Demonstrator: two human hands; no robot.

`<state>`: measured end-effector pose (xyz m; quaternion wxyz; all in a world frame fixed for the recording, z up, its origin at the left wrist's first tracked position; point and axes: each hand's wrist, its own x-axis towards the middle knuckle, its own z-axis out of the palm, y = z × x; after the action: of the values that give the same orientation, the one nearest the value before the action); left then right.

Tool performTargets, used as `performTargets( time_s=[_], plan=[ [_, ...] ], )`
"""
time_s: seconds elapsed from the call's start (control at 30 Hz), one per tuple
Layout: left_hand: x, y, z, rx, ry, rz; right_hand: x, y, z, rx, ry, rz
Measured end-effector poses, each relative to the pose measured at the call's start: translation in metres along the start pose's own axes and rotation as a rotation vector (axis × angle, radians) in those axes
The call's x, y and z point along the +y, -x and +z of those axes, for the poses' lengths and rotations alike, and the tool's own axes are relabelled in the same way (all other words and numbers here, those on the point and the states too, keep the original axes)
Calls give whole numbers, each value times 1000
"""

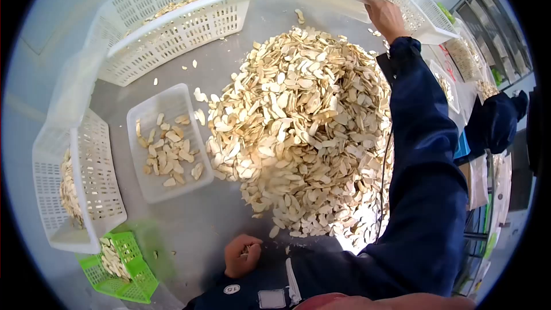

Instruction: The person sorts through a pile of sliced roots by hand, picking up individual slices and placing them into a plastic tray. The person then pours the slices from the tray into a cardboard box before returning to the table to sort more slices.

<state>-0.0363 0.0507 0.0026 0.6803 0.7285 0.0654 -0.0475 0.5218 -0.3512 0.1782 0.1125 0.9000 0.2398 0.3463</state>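
Note:
A large heap of pale dried slices (310, 120) covers the middle of the steel table. My left hand (243, 255) is closed in a fist near my body, below the heap, with a few slices showing between its fingers. Beyond the heap, my right hand (385, 16) reaches out and grips the edge of a thin, translucent white plastic tray (330, 0), which is slightly blurred. To the left of the heap, a shallow white tray (142, 181) holds a loose layer of slices.
White slotted baskets with slices stand at the far left (178, 34), left (100, 178) and far right (416, 8). A small green basket (140, 278) sits at lower left. Another person's dark sleeve (496, 120) shows at right. A dark cord (383, 189) hangs over the heap.

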Motion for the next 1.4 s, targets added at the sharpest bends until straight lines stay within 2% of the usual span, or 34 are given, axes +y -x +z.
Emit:
performTargets(
  time_s=[0.07, 0.17, 0.27, 0.33, 0.57, 0.6, 0.7, 0.9, 0.97, 1.0, 1.1, 1.13, 1.17, 1.23, 1.33, 1.37, 1.4],
  plan=[
    [-4, 2, 2, 9, 23, -11, 7, 11, 34, -90, 17, 127],
    [-7, 6, 3, 42, 38, -28, -9, 19, 74, -43, -116, 224],
    [3, 7, 5, 47, 26, -74, -31, 19, 78, -219, -255, 143],
    [15, 2, 5, 30, 33, -83, -54, 18, 54, -338, -295, 91],
    [24, -2, 10, 53, -28, -55, -65, 51, -27, -402, -456, -241],
    [29, -3, 11, 52, -15, -55, -64, 53, -38, -432, -497, -232],
    [29, -5, 17, 78, 23, -56, -65, 57, -65, -348, -545, -244],
    [29, -6, 21, 96, 44, -97, -61, 73, -137, -321, -578, -271],
    [18, -6, 18, 80, -2, -26, -55, 83, -163, -246, -640, -294],
    [15, -8, 17, 70, -24, 13, -54, 91, -182, -267, -632, -250],
    [18, -9, 18, 73, 43, -31, -47, 108, -227, -129, -633, -132],
    [20, -10, 20, 75, 39, -19, -39, 110, -237, -324, -663, 65],
    [21, -9, 19, 77, 33, -12, -33, 116, -240, -228, -674, 102],
    [20, -8, 19, 70, -1, -6, 4, 135, -201, -106, -436, 174],
    [16, -12, 18, 75, -52, 6, 49, 148, -158, 19, -383, 147],
    [16, -10, 17, 80, -54, -8, 50, 145, -151, -64, -318, 296],
    [16, -10, 16, 86, -57, -23, 62, 144, -132, -39, -316, 298]
  ],
)
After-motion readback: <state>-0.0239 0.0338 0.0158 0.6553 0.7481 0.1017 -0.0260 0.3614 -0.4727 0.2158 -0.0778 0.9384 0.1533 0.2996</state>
